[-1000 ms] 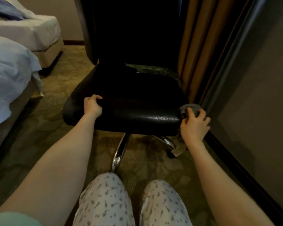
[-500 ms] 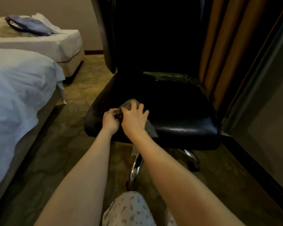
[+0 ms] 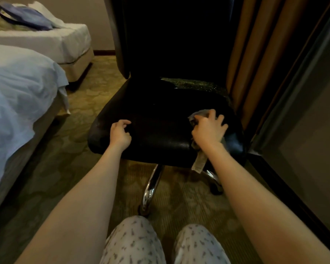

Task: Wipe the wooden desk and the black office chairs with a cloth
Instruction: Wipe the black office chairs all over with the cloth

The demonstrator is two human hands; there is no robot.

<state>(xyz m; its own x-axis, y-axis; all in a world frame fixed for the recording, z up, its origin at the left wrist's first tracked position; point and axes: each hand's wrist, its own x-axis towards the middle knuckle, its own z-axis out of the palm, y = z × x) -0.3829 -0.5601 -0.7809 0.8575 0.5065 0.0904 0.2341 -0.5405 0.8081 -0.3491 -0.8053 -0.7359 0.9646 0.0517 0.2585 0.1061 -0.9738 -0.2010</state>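
At the front right corner of the black chair seat, our right grip presses the grey cloth, fingers spread apart; cloth tail hangs over the front edge. Our left grip rests front left, fingers loosely curled, holding nothing.

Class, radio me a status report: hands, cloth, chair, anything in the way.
Left hand rests on seat front, fingers loosely curled. Right hand presses cloth onto seat's right side, tail hanging over front edge. Nothing blocking the seat.
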